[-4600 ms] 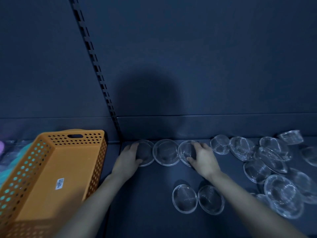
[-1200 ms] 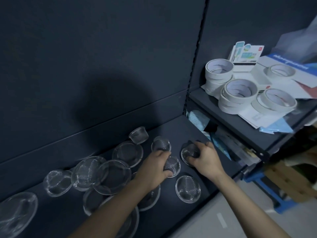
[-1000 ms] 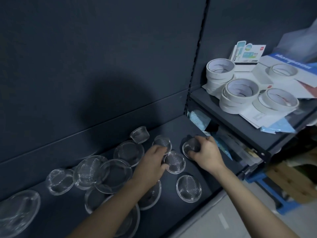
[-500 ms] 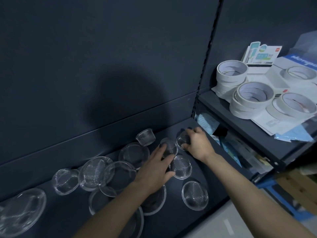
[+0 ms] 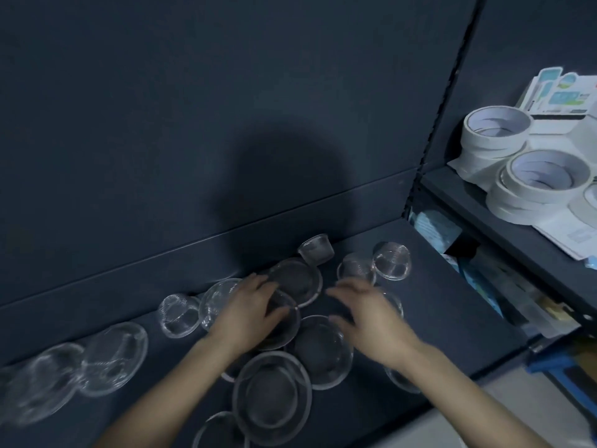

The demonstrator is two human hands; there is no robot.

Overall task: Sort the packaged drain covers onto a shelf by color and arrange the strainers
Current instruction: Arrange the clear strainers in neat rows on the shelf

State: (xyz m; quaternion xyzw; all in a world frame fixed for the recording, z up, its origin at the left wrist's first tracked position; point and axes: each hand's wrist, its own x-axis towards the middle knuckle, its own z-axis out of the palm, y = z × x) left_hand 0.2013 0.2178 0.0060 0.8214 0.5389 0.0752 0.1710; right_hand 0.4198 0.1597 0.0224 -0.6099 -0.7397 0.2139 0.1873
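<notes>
Several round metal mesh strainers lie on a dark shelf (image 5: 445,305). Small ones sit at the back right: one (image 5: 391,260), another (image 5: 357,270) and a cup-shaped one (image 5: 316,248) by the back wall. Larger ones overlap in the middle, among them a strainer (image 5: 295,281) by the wall, another (image 5: 323,347) in front and a big one (image 5: 271,399) nearest me. My left hand (image 5: 248,315) lies over a large strainer (image 5: 284,328), fingers on its far rim and thumb inside. My right hand (image 5: 365,315) is blurred, fingers apart, just above the strainers.
More strainers trail off to the left (image 5: 113,357). A higher shelf at the right carries white tape rolls (image 5: 546,176) and packaged cards (image 5: 562,92). Blue packets (image 5: 433,227) lie under it. The shelf's front edge runs below my right forearm.
My view swung left. My right hand left the small strainer at the back right and came back to the middle. My left hand moved from the small strainers onto a large one.
</notes>
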